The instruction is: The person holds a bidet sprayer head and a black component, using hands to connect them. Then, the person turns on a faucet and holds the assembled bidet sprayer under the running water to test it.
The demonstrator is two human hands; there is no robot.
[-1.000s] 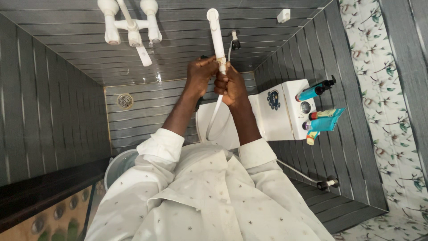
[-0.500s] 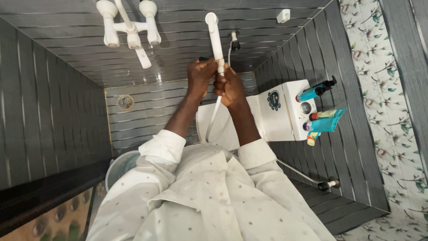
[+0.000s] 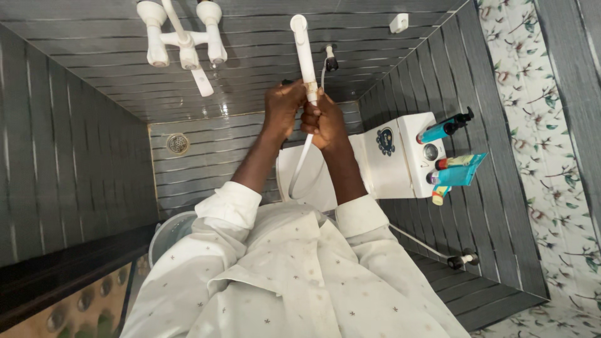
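A white hand sprayer (image 3: 303,47) points away from me toward the grey panelled wall. My left hand (image 3: 282,106) grips its lower handle from the left. My right hand (image 3: 325,122) is closed around the joint where the white hose (image 3: 299,169) meets the handle. The hose loops down over the white toilet lid (image 3: 316,181) below my hands. Both arms wear white sleeves with small star prints.
A white wall tap set (image 3: 181,40) hangs upper left. A floor drain (image 3: 177,143) lies at the left. The toilet tank (image 3: 400,153) carries a blue pump bottle (image 3: 444,127) and tubes (image 3: 457,170). A pale bucket (image 3: 169,228) stands lower left, a valve (image 3: 463,258) lower right.
My hands and the sprayer have shifted only slightly; the grip on handle and hose is the same.
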